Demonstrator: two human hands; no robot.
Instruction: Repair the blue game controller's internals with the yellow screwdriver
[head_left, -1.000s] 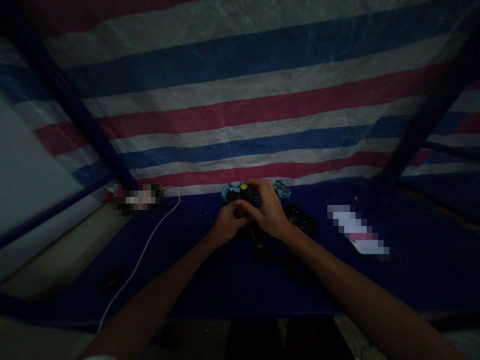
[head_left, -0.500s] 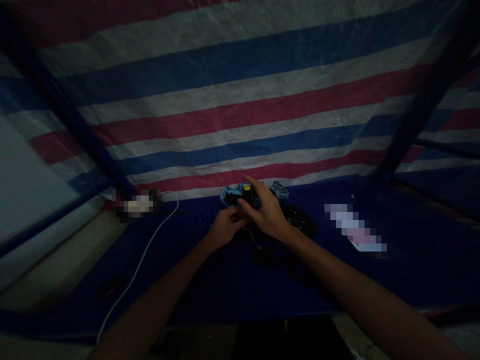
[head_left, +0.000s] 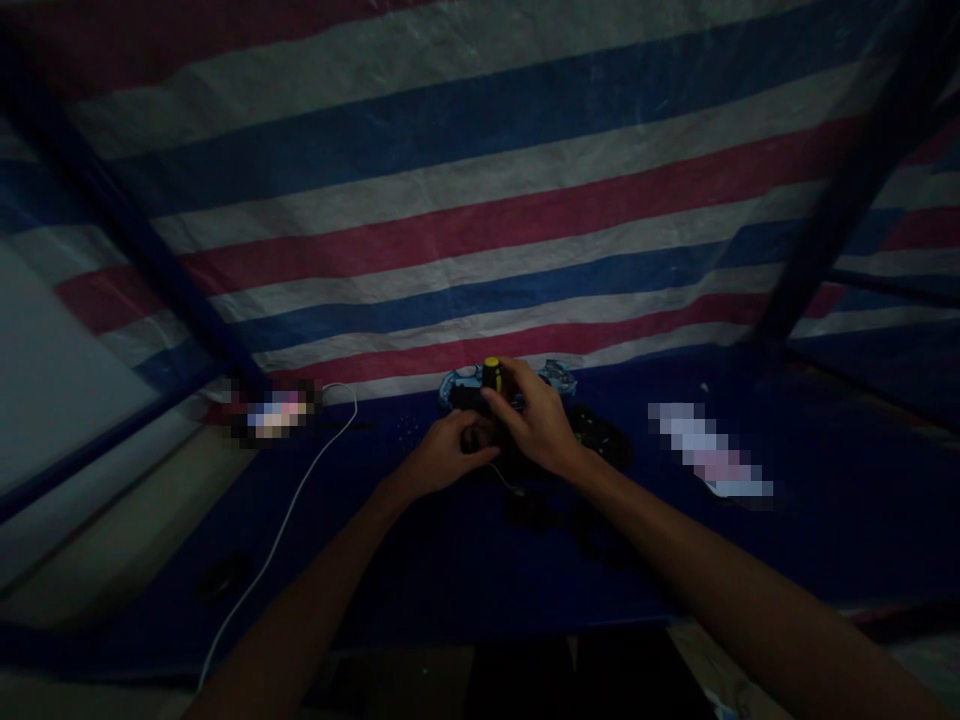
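My right hand [head_left: 540, 415] is closed around the handle of a screwdriver [head_left: 492, 372], black with a yellow top, which stands upright. Its tip is hidden. Just below and to the left, my left hand [head_left: 445, 450] grips a dark part [head_left: 471, 438]; the gloom hides what kind it is. A thin wire [head_left: 504, 480] runs from under the hands to dark pieces [head_left: 529, 508] nearer me. Behind the hands lies a light-blue shell [head_left: 559, 377], shaped like a toy car body. Another dark assembly [head_left: 600, 438] sits beside my right wrist.
Small bits like screws [head_left: 409, 432] lie scattered on the blue tabletop [head_left: 420, 580], left of my hands. A white cable [head_left: 289, 520] crosses the left side. A blurred-out pale object [head_left: 709, 455] lies at right. Blue posts [head_left: 150, 250] and a striped sheet [head_left: 465, 230] stand behind.
My right fingers have closed round the screwdriver handle, which they were reaching beside before. The handle sits slightly higher. My left hand has shifted a little down and its thumb is more visible.
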